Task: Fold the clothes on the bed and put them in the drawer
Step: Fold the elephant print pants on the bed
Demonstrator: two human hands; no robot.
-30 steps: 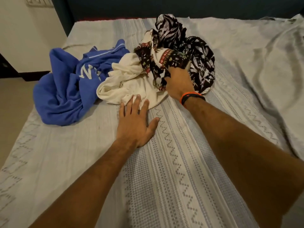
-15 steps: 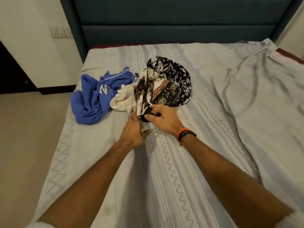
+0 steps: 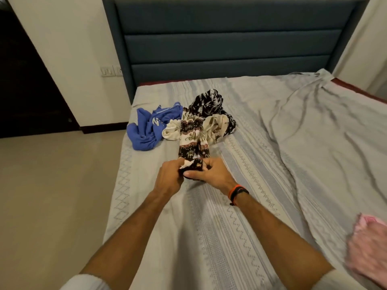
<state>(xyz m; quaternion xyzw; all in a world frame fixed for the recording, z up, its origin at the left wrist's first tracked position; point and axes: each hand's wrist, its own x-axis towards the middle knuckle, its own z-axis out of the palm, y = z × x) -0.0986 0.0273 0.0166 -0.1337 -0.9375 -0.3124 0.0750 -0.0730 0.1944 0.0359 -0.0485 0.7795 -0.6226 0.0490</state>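
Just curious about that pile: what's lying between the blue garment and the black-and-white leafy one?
In the head view, a cream garment lies between the blue sweatshirt and the black-and-white leaf-print garment, with the patterned garment stretched across it toward both hands.

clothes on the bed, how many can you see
4, maybe more hidden: patterned garment held by both hands, blue top at left, black-and-white piece behind, pink cloth at right edge. The cream fabric may be separate.

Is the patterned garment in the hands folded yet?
Not folded: the patterned garment is a bunched strip trailing from both hands back to the pile.
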